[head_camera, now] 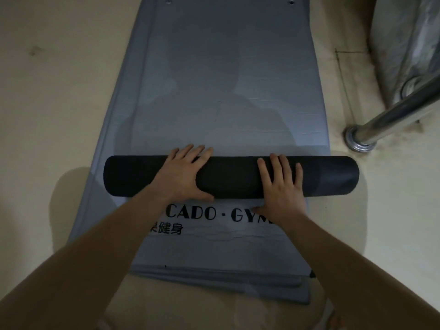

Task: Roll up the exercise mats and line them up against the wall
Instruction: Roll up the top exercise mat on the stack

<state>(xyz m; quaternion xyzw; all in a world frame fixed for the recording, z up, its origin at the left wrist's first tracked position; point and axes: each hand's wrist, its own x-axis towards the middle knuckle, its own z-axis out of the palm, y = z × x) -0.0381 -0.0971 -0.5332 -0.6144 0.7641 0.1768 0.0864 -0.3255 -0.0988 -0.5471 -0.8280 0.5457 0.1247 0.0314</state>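
Gym, mat point(214, 246) printed "GYM", steel post point(392, 110)

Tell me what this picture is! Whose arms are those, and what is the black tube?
Those arms belong to a person, not a machine. A small camera sits on the person's head and looks down, so you see what they see. There is only this one picture. The black tube is a roll: the rolled-up part of an exercise mat, dark side out. The left hand and right hand both lie on top of it with straight fingers, pressing rather than gripping. The rest of the grey mat lies flat ahead, on the pale floor. Other mats are stacked beneath; one shows printed letters. On the right is a shiny pole.
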